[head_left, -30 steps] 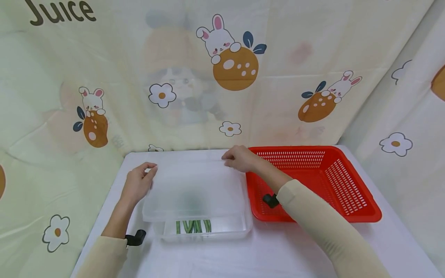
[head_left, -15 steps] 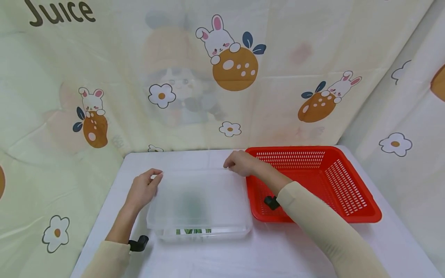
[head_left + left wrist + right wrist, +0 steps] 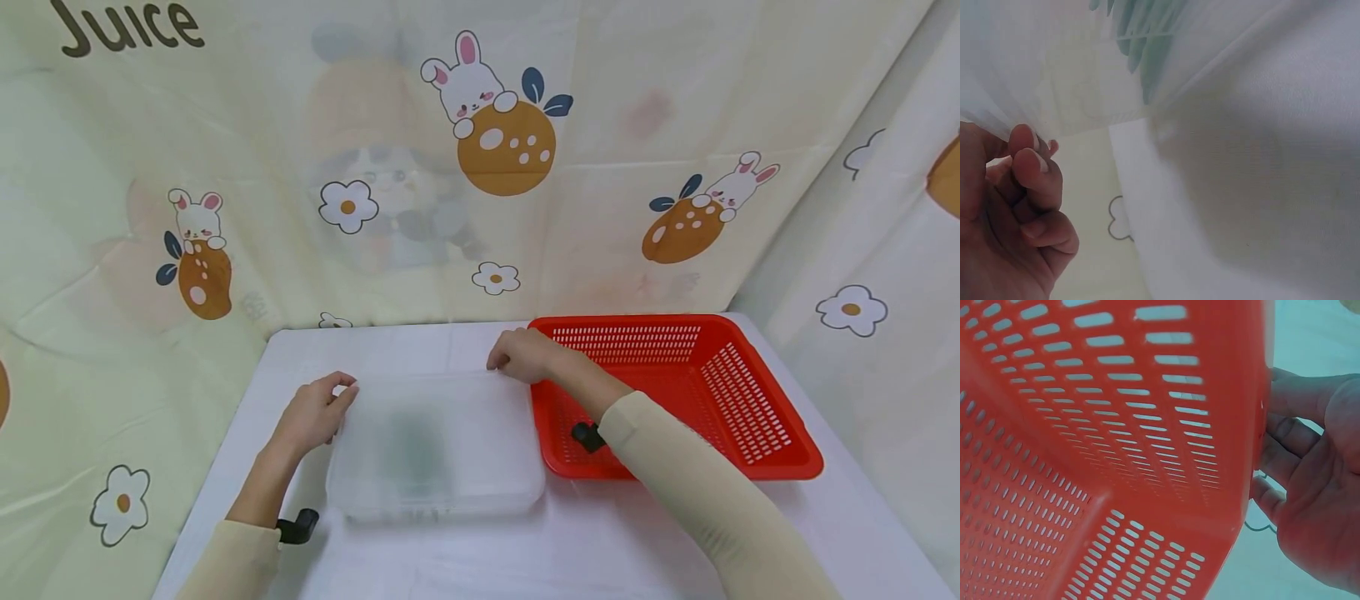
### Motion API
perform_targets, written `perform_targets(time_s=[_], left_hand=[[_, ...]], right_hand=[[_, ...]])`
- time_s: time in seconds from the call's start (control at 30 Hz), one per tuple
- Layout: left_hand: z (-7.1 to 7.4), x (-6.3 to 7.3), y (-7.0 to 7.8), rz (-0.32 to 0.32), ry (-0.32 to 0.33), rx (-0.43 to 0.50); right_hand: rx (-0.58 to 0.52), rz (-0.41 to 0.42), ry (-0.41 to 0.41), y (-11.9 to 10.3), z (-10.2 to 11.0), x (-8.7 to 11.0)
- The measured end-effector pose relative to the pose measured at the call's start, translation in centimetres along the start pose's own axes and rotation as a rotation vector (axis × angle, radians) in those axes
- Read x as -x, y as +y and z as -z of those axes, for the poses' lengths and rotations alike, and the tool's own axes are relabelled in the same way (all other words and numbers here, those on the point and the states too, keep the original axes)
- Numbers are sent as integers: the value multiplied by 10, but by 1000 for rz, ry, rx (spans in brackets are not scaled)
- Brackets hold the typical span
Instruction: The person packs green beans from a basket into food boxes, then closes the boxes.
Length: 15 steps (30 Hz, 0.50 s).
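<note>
A translucent lid (image 3: 480,425) lies over a clear plastic box (image 3: 487,508), covering its top in the head view. Through the cloudy plastic, green beans (image 3: 1147,44) show as blurred strips in the left wrist view. My left hand (image 3: 315,412) pinches the lid at its far left corner, thumb and fingers curled on the edge. At the far right corner, my right hand (image 3: 523,354) holds the lid's edge with bent fingers. In the right wrist view, the red basket's wall hides the fingertips of that hand.
A red plastic basket (image 3: 693,392) with slotted walls stands right beside the box, under my right forearm. White cloth covers the table (image 3: 600,550). A patterned curtain (image 3: 592,233) hangs behind the table and along both sides.
Both hands have drawn the lid toward me and down over the box, the left hand also moving right. The gap at the near side, where the beans showed uncovered, is now covered.
</note>
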State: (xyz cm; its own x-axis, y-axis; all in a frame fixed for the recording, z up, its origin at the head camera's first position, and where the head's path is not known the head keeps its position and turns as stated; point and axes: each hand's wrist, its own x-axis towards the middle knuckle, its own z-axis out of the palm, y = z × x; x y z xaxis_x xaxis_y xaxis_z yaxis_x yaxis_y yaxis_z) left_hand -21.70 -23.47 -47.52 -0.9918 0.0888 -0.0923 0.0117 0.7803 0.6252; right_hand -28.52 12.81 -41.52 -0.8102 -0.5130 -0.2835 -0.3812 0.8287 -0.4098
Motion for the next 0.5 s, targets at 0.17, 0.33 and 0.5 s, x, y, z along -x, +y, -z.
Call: perform_targets(time_s=[0.17,0.33,0.5], left_hand=[[1,0,1,-9,-16,-44],[2,1,1,-15,-14,-57],[3,0,0,-26,-18,-52]], right_hand=[[11,1,-19,1,0,1],[-13,-23,-19,0,-1,3],[-16,-32,-8,-1,-2,4]])
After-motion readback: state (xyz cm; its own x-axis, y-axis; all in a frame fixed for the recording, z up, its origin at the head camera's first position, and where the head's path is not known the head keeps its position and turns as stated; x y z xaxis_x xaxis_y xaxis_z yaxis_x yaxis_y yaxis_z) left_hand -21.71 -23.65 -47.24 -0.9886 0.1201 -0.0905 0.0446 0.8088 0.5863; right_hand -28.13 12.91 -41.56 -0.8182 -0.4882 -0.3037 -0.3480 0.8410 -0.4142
